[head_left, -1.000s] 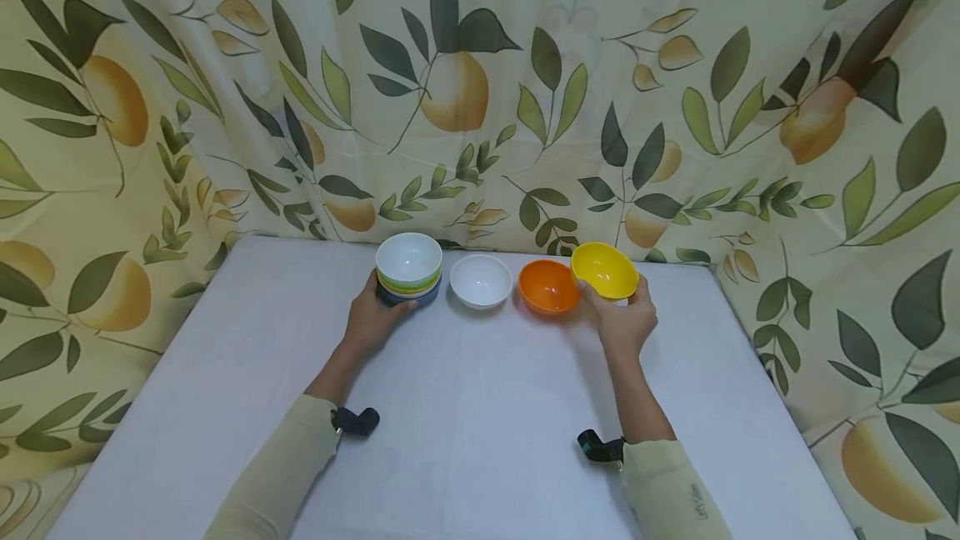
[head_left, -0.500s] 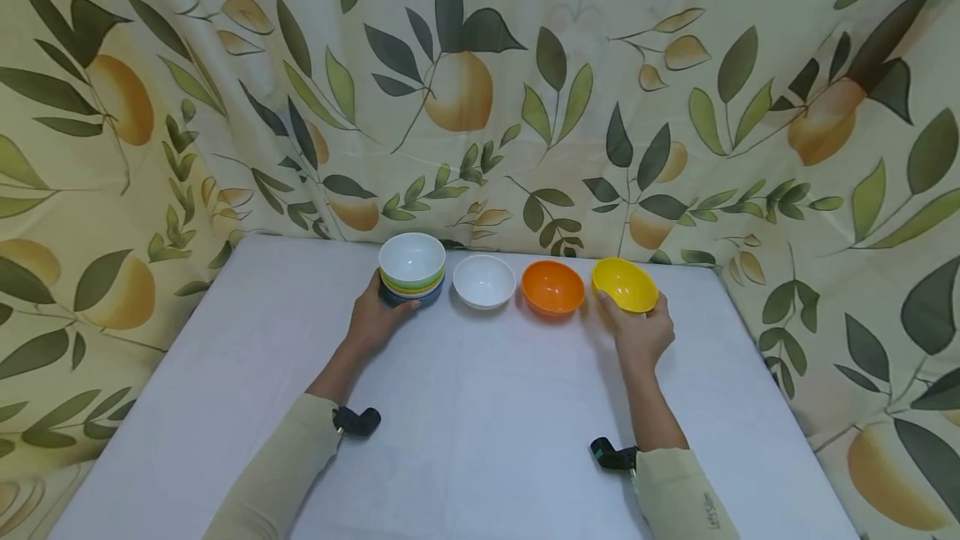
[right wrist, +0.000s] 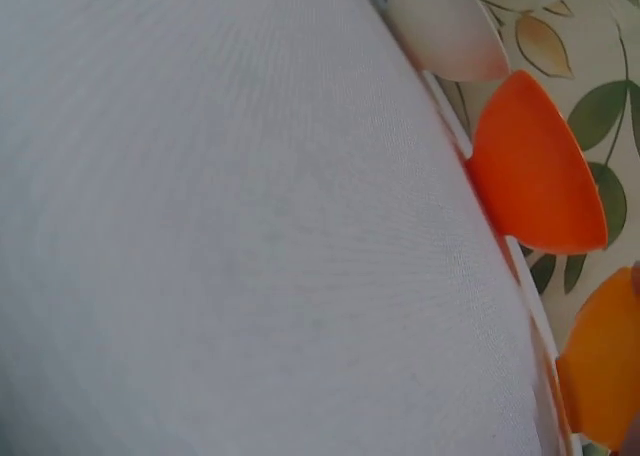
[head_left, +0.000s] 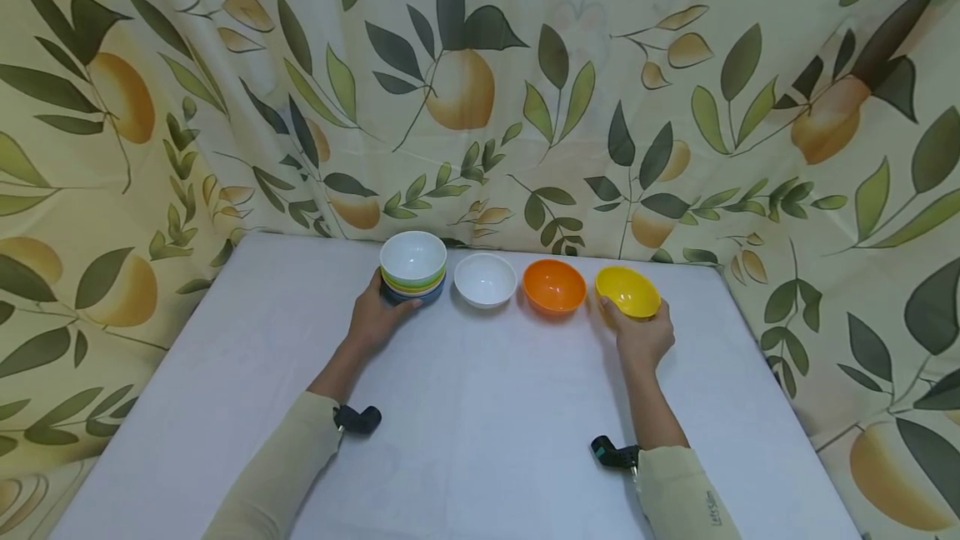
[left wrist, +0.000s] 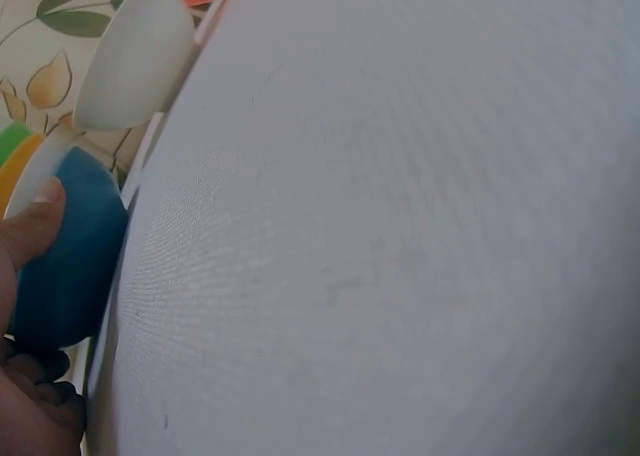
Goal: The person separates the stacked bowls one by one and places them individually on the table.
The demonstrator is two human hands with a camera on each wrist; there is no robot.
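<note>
I log left hand (head_left: 372,317): fingers curled round the bowl stack (head_left: 412,263), low down; right hand (head_left: 645,337): fingers pinching the yellow bowl (head_left: 628,292), beside the orange bowl (head_left: 554,286), near the far edge of the worktop (head_left: 480,407).

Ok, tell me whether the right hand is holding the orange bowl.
No, the right hand holds the yellow bowl, while the orange bowl stands untouched to its left.

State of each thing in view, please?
Smooth round bowl stack, white topmost, blue lowest: nested, upright, held.
Smooth white round bowl: empty, mouth up, unheld.
Glossy orange round bowl: empty, mouth up, unheld.
Glossy yellow round bowl: empty, mouth up, held.
Left grip: around the stack.
Right grip: holding the yellow bowl.
White fabric tablecloth: spread.
</note>
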